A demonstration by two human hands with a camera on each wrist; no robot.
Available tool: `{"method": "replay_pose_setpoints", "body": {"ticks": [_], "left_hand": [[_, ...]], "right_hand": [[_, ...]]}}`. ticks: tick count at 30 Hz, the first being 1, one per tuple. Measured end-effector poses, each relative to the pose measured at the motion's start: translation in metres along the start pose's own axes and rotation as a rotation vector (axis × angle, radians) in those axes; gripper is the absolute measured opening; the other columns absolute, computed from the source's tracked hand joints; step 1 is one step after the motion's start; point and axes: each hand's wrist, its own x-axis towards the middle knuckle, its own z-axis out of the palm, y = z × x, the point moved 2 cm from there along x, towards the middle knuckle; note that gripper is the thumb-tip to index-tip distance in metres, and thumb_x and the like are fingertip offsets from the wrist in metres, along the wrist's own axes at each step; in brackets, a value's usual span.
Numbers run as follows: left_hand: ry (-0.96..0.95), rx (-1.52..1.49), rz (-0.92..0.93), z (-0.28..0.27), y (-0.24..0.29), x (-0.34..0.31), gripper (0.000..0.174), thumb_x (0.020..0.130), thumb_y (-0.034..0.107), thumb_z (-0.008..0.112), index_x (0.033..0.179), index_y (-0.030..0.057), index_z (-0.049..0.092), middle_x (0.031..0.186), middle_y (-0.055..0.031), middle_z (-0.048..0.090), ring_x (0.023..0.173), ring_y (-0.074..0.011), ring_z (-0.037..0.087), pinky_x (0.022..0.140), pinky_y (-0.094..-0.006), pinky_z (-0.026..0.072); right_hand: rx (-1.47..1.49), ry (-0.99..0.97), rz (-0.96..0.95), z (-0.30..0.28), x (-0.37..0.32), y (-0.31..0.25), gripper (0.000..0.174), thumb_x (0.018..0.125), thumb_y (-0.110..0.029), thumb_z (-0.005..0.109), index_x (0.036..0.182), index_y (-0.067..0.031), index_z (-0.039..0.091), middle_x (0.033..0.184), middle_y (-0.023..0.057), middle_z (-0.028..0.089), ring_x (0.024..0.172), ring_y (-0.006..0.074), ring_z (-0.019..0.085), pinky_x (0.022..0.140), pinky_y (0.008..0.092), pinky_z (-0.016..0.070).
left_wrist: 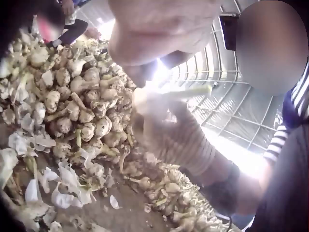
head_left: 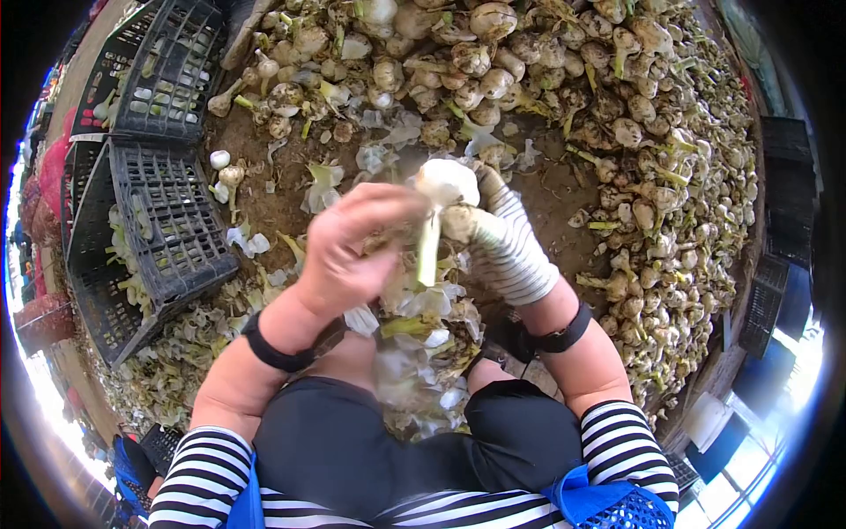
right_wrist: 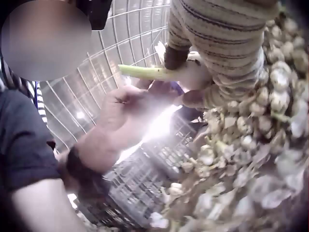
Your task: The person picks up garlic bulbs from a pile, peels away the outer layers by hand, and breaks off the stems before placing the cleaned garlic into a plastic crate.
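Garlic bulb (head_left: 448, 182) gripped by right hand (head_left: 511, 240) — left hand (head_left: 354, 242) half-curled, hold unclear — may drop if grip loosens.

Qty: 2 hands (head_left: 352, 251), 1 glove (head_left: 518, 260), 1 held bulb (head_left: 448, 182), prob. 4+ crates (head_left: 169, 212).

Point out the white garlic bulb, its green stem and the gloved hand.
White garlic bulb (head_left: 448, 182), head view: its pale rounded side.
Green stem (right_wrist: 146, 73), right wrist view: midway along its length.
Gloved right hand (head_left: 512, 245), head view: the striped glove fabric.
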Motion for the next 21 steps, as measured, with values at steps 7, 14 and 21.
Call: {"method": "replay_pose_setpoints", "body": {"ticks": [7,14,21], "left_hand": [[-0.13,0.366,-0.064,-0.002,-0.001,0.011,0.021,0.071,-0.004,0.068,0.091,-0.0014,0.066,0.082,-0.0116,0.063,0.07,-0.0195,0.063,0.061,-0.0266,0.0498],[-0.27,0.554,0.04,0.005,-0.001,0.01,0.012,0.064,-0.002,0.068,0.075,0.0009,0.063,0.067,-0.0113,0.057,0.056,-0.023,0.056,0.051,-0.0293,0.0449],[0.014,0.041,-0.55,-0.001,-0.035,0.011,0.006,0.072,0.004,0.062,0.072,-0.001,0.058,0.066,-0.0021,0.058,0.058,-0.0086,0.053,0.053,-0.0215,0.042]], "right_hand": [[-0.439,0.077,0.089,0.001,-0.019,-0.017,0.051,0.071,-0.013,0.075,0.117,-0.002,0.054,0.102,0.0057,0.061,0.093,0.0152,0.058,0.081,0.0272,0.0468],[-1.228,-0.037,-0.171,0.001,-0.017,-0.03,0.046,0.065,-0.02,0.075,0.105,-0.0011,0.06,0.091,0.0094,0.062,0.083,0.0186,0.06,0.075,0.0291,0.0469],[-0.195,-0.102,0.109,-0.017,-0.02,-0.015,0.06,0.066,-0.024,0.08,0.116,-0.0057,0.052,0.107,0.0051,0.06,0.097,0.0139,0.057,0.083,0.0286,0.0464]]}}
